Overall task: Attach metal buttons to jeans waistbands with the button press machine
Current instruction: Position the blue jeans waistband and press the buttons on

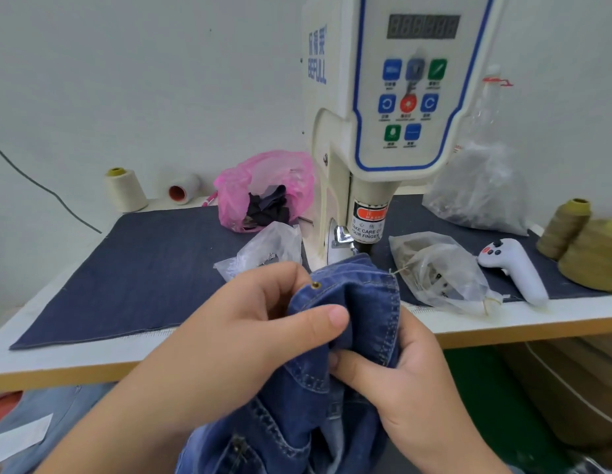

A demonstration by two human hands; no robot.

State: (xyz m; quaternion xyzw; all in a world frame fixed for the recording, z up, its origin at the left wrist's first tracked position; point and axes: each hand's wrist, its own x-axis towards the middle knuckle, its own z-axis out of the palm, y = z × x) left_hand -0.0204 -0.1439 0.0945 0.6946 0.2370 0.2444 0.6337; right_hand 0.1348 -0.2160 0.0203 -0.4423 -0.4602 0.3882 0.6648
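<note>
The jeans (335, 354) are bunched between both hands just in front of the table edge, below the head of the button press machine (393, 107). The left hand (249, 323) pinches the folded waistband (352, 292), thumb on top and fingers behind, right beside a small brass-coloured metal button (316, 286) set in the denim. The right hand (400, 371) grips the cloth lower down, its thumb pressed into a fold and its fingers curled round the back.

Denim of this kind looks soft and floppy in the body but thicker and stiffer along the stitched waistband — likely the best place to hold it, close on either side of the button spot, so the layers stay flat under the press. The hanging weight of the legs would probably drag the band off line unless it is supported.

Writing is legible on the machine: "BEFULL" in blue down the side of the head, with characters above it too blurred to read. A label near the punch reads "TAKE CARE OF YOUR FINGER" — the orange band above it seems to say "WARNING". The counter display shows no clear digits.
</note>
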